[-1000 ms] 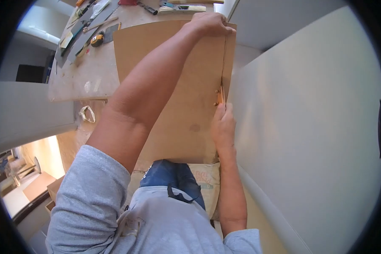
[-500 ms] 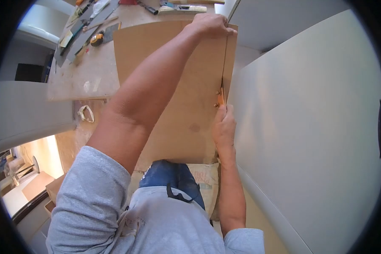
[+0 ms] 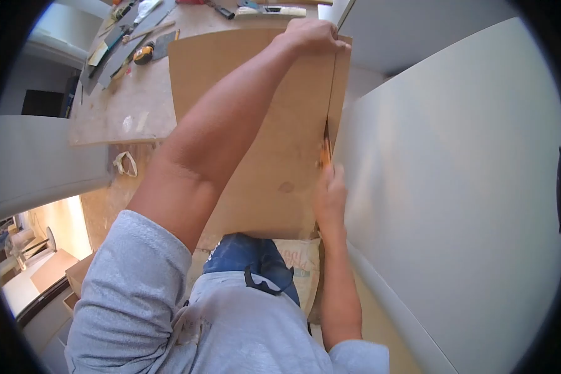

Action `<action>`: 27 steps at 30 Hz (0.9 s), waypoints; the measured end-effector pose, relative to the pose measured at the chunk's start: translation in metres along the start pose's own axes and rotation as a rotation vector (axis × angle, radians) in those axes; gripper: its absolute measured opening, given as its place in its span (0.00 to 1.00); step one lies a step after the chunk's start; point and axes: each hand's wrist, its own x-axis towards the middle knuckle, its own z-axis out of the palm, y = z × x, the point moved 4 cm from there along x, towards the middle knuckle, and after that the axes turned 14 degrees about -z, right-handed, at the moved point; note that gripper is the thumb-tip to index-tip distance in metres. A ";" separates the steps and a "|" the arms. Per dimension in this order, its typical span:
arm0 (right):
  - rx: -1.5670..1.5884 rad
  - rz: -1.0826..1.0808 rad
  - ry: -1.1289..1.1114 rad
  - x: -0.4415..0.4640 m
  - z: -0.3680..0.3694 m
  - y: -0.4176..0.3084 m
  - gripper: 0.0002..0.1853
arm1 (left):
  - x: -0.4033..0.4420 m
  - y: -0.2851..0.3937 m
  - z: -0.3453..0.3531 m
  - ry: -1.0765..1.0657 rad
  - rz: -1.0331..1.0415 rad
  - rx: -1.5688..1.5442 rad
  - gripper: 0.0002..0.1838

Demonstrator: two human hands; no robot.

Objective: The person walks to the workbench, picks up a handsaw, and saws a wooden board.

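A brown wooden board (image 3: pixel 249 181) reaches from my lap onto the workbench, with a dark straight line running lengthwise near its right edge. My left hand (image 3: pixel 308 36) lies across the board's far right corner, its fingers curled over the edge beside that line. My right hand (image 3: pixel 330 196), a little blurred, is closed around the orange-brown handle of a handsaw (image 3: pixel 325 153). The saw sits at the near part of the line; most of its blade is hidden.
A workbench (image 3: pixel 124 118) to the left bears a yellow-black tape measure (image 3: pixel 144 54), grey strips and several tools. A large pale panel (image 3: pixel 455 187) stands close on the right. A white loop of strap (image 3: pixel 126 164) lies below the bench edge.
My right hand and the saw have shifted slightly toward my body along the line. My left hand stays on the board's far corner.
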 end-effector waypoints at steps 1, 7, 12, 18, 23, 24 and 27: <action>-0.030 -0.012 0.005 0.027 0.004 -0.011 0.22 | 0.000 0.000 -0.009 0.018 0.006 0.007 0.38; 0.052 0.190 -0.110 -0.028 -0.030 -0.042 0.20 | -0.002 -0.001 -0.002 0.001 0.008 -0.019 0.37; 0.049 0.284 -0.155 -0.130 -0.051 -0.034 0.24 | -0.007 -0.002 -0.003 -0.044 0.016 -0.086 0.34; -0.056 0.009 -0.070 0.042 -0.010 -0.036 0.24 | 0.000 -0.003 -0.005 0.007 0.010 -0.032 0.36; 0.053 0.219 -0.130 -0.018 -0.038 -0.047 0.22 | -0.007 -0.001 -0.003 -0.037 -0.027 -0.038 0.36; 0.010 0.227 -0.141 -0.052 -0.045 -0.048 0.22 | -0.012 0.002 -0.009 -0.035 0.010 -0.063 0.32; 0.102 0.381 -0.141 -0.137 -0.058 -0.040 0.19 | -0.010 0.003 -0.010 -0.034 0.046 -0.102 0.30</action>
